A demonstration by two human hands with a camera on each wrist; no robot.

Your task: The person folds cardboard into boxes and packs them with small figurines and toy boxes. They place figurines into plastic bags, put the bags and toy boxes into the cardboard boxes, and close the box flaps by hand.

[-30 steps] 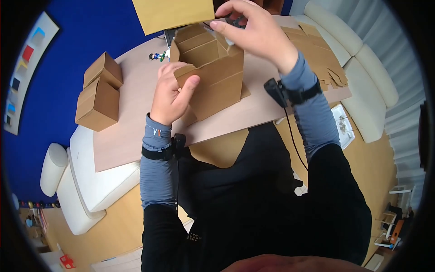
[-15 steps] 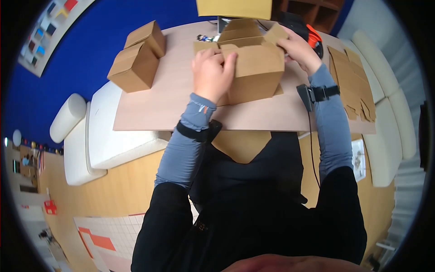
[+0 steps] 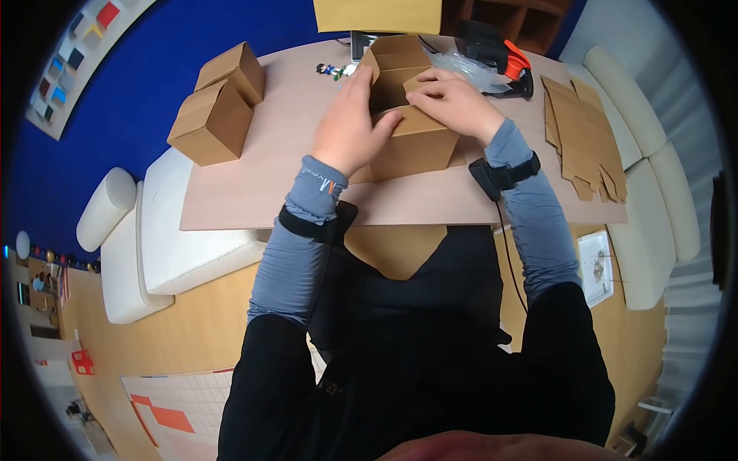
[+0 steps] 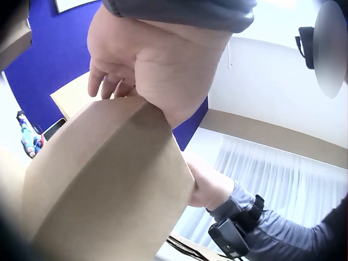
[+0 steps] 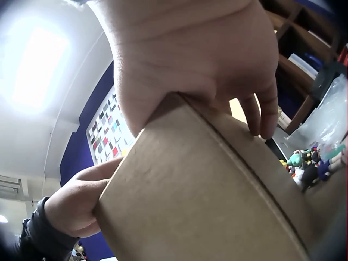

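Observation:
A brown cardboard box stands near the table's front edge, its top partly uncovered and a back flap raised. My left hand grips its left side, fingers along the left flap and thumb over the front edge. At the right flap, the bent fingers of my right hand hold the cardboard. The left wrist view shows my left palm against a corner of the box. In the right wrist view my right hand wraps a box corner, with the left hand opposite.
Two closed boxes stand at the left of the pink table. Flattened cardboard lies at the right. Behind the box are small figurines, clear plastic, a black and orange object and a yellow panel.
My right hand has moved left from the box's right edge onto the right flap. The left fingers have straightened along the left flap, and more of the box's inside shows. The head view has shifted.

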